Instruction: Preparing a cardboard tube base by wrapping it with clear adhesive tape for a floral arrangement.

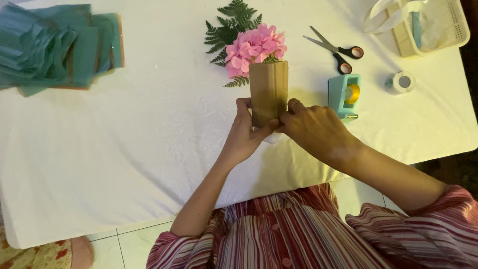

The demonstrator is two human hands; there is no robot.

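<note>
A brown paper wrap [269, 92] lies near the middle of the white table [124, 149], rolled into a narrow sleeve around a small bunch of pink flowers [254, 47] backed by green fern fronds [231, 25]. Its long axis runs straight away from the person, blooms at the far end, the near end of the sleeve pointing back at the striped shirt. Both hands meet at that near end: the left hand [245, 134] pinches the lower left edge of the paper, thumb across the front, and the right hand [313, 129] presses in from the right, fingers curled against the same bottom corner. Neither is nearer; each is already closed on the paper, touching it and each other.

Just right of the right hand stands a teal tape dispenser [344, 94]. Beyond it lie scissors [336, 50], a roll of tape [400, 82] and a pale basket [433, 27]. Folded teal paper sheets [55, 47] sit well apart at the far left.
</note>
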